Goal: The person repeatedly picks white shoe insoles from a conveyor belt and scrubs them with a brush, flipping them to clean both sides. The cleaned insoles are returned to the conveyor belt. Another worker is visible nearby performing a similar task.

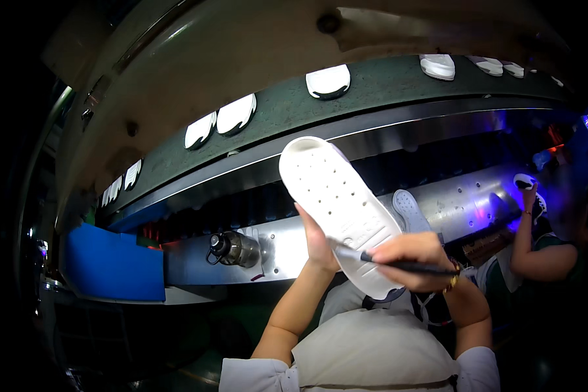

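Observation:
A white shoe sole [330,186] with small holes and moulded grooves is tilted in front of me, above the metal ledge. My left hand [319,245] grips its left edge, with some fingers hidden behind it. In my right hand [411,251] is a slim brush with a black handle [367,257], closed in my fingers. Its pale tip, blurred by motion, lies over the lower left part of the sole, close to my left hand. Whether the tip touches the surface I cannot tell.
A greyish sole [406,208] rests on the metal ledge [287,245], with a dark-capped bottle [238,249] farther left. White soles [236,114] lie along the green conveyor belt [274,98]. A blue panel [114,261] stands left. At right, a co-worker's arm [524,242] holds a shoe part.

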Demonstrator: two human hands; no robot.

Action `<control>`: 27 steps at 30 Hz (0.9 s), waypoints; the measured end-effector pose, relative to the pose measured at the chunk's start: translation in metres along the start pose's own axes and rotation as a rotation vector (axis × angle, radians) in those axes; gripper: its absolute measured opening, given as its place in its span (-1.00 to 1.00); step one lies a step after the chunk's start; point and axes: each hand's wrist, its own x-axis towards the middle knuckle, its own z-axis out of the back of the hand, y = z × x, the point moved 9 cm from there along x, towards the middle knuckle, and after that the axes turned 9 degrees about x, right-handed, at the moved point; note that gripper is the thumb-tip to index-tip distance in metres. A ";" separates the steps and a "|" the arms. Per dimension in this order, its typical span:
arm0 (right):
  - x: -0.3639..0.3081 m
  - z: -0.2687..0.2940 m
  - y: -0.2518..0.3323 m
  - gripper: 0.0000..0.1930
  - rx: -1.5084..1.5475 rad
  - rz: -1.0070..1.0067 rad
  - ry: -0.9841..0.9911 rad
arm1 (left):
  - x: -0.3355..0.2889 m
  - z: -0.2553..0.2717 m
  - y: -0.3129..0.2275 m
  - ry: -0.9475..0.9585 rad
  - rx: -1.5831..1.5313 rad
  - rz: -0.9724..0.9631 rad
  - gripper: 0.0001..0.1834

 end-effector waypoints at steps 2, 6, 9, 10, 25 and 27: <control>-0.007 -0.012 0.005 -0.83 0.149 -0.027 0.198 | -0.001 0.004 -0.013 -0.005 0.005 -0.043 -0.19; -0.013 0.022 -0.018 -0.80 0.108 -0.135 0.012 | -0.001 -0.003 -0.034 0.049 -0.083 -0.205 -0.22; -0.015 0.004 -0.015 -0.77 0.149 -0.098 0.147 | 0.004 -0.002 -0.039 0.063 -0.027 -0.207 -0.21; -0.019 0.001 -0.012 -0.78 0.220 -0.105 0.211 | 0.005 -0.001 -0.043 0.054 0.024 -0.205 -0.21; -0.035 0.036 -0.070 -0.84 0.889 -0.383 -0.328 | 0.015 -0.040 -0.053 0.212 -0.264 -0.116 -0.11; -0.031 0.030 -0.061 -0.85 0.976 -0.368 -0.378 | 0.003 -0.052 -0.042 0.320 -0.171 -0.076 0.02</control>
